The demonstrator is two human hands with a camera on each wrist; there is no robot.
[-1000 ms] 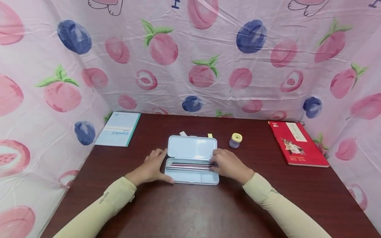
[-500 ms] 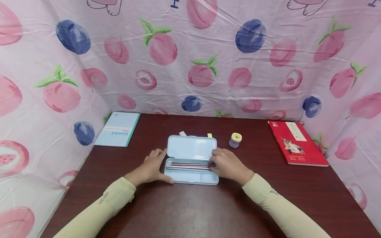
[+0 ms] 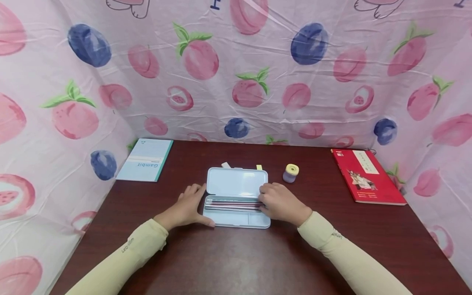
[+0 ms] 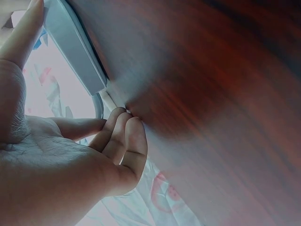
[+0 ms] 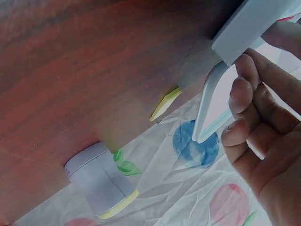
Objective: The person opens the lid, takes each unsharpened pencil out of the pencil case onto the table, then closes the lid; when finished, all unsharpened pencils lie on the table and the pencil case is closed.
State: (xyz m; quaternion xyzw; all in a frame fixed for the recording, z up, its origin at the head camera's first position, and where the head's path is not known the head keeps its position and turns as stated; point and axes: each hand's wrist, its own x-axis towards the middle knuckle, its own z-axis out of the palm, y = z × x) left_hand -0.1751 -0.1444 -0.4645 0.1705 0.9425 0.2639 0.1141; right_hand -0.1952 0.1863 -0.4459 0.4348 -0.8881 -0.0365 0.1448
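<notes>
A pale blue pencil case [image 3: 225, 219] lies open on the table, its lid [image 3: 236, 182] tipped back. Slim pencils [image 3: 228, 204], some dark red, lie lengthwise in its long rear compartment. My left hand [image 3: 186, 207] spans the case's left end: the thumb rests at the front corner, the forefinger reaches the hinge side, and the other fingers bend onto the table in the left wrist view. My right hand [image 3: 280, 203] is over the right end, thumb and forefinger inside the rim at the pencils' ends, which they hide; the other fingers curl beside the lid.
Behind the lid are a small white piece [image 3: 225, 165] and a yellow one [image 3: 259, 167]. A yellow-topped pencil sharpener [image 3: 290, 173] stands to their right. A light blue notebook [image 3: 144, 159] lies back left, a red book [image 3: 366, 176] at right. Patterned cloth [image 3: 236, 73] encloses the table.
My right hand has shifted slightly left over the pencils' ends. The left hand and the case have stayed in place.
</notes>
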